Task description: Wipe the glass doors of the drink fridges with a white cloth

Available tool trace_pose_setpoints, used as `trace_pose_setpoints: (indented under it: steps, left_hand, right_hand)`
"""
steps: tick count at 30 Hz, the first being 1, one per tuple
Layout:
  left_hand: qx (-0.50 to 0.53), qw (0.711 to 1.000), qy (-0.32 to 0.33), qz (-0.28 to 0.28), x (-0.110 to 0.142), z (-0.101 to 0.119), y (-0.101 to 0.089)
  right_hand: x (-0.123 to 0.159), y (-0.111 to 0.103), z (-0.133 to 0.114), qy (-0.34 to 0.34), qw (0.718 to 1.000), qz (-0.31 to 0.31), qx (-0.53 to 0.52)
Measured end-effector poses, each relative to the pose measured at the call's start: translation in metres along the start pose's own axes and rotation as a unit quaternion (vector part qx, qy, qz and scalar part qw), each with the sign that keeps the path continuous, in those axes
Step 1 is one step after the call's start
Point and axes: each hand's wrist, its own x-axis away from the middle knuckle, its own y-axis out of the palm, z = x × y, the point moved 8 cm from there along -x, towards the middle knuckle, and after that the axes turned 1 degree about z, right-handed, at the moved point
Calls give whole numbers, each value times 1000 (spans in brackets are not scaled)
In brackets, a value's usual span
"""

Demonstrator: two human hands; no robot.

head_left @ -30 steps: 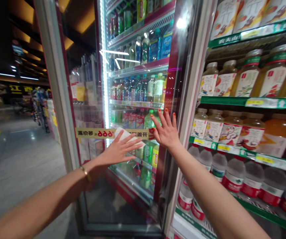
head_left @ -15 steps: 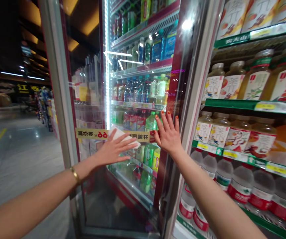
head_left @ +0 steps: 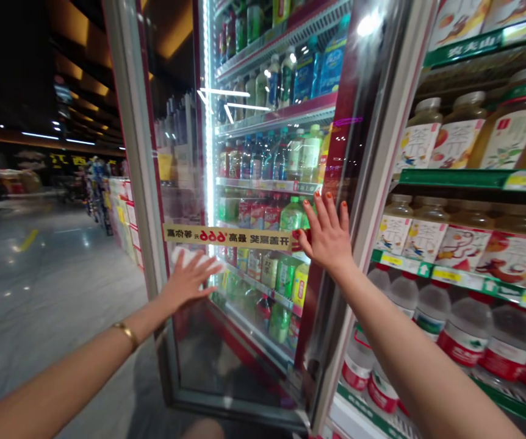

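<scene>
Left hand [head_left: 187,285] spread over white cloth [head_left: 175,255] on glass door [head_left: 201,360], near left edge, below printed strip [head_left: 238,237]. Right hand [head_left: 331,241] spread against glass door near right edge. Cloth likely light, soft: hold under flat palm; glass likely stiff, slippery.

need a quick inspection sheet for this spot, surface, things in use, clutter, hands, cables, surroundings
Surface: clear glass door in a grey metal frame, with glare spots and reflections.
Things in use: thin white cloth or tissue, partly hidden by fingers; exact material unclear.
Clutter: yellow strip with dark and red mirrored lettering across the glass.
Left hand: spread over the white cloth, against the glass; gold-coloured bangle on the forearm.
Right hand: fingers spread, near the door's right edge.
Cables: nothing seen.
Surroundings: clear plastic bottles with red-and-white labels at right; glossy grey floor at left.
</scene>
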Motion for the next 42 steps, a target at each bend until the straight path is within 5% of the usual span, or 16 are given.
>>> trace_pose_setpoints:
  steps: [2,4,7,10,13,17,20,22,24,27,29,31,34,37,39,42]
  left_hand:
    - [-9,992,-105,67,-6,-40,-19]
    - [-15,979,-167,114,-26,-48,-29]
    - [10,994,-88,61,-47,-2,-7]
    - [54,996,43,-60,-13,39,27]
    - [49,998,-5,-49,25,8,23]
    - [-4,981,-171,88,16,-40,-5]
    - [-11,988,-134,72,3,-2,14]
    - [2,999,-42,4,16,35,39]
    - [7,999,6,-33,40,48,51]
    - [-16,998,-64,20,52,12,30]
    - [-33,986,-145,81,38,-18,9]
    - [-37,978,-174,112,16,-19,4]
    - [-14,994,-75,76,7,38,30]
    - [19,997,77,17,46,100,57]
    - [28,993,115,12,69,104,54]
    - [12,997,46,59,53,64,26]
  right_hand:
    - [0,1,0,1,1000,-8,5]
    - [0,1,2,0,1000,-15,8]
    - [1,2,4,-2,1000,-24,5]
    - [1,2,5,-2,1000,-25,-1]
    - [1,3,5,2,999,-36,-8]
    - [1,1,4,1,999,-34,-12]
    - [1,-1,4,-4,1000,-21,-16]
    - [2,-1,4,-10,1000,-11,-20]
    - [3,-1,5,-9,1000,-8,-23]
    - [3,1,6,1,999,-20,-26]
    - [2,1,5,6,999,-30,-21]
    - [2,0,5,12,999,-41,-13]
    - [1,-2,5,15,999,-49,-4]
    - [1,-5,4,15,999,-48,-4]
    - [1,-5,3,21,998,-50,-8]
    - [1,-5,2,23,998,-51,-14]
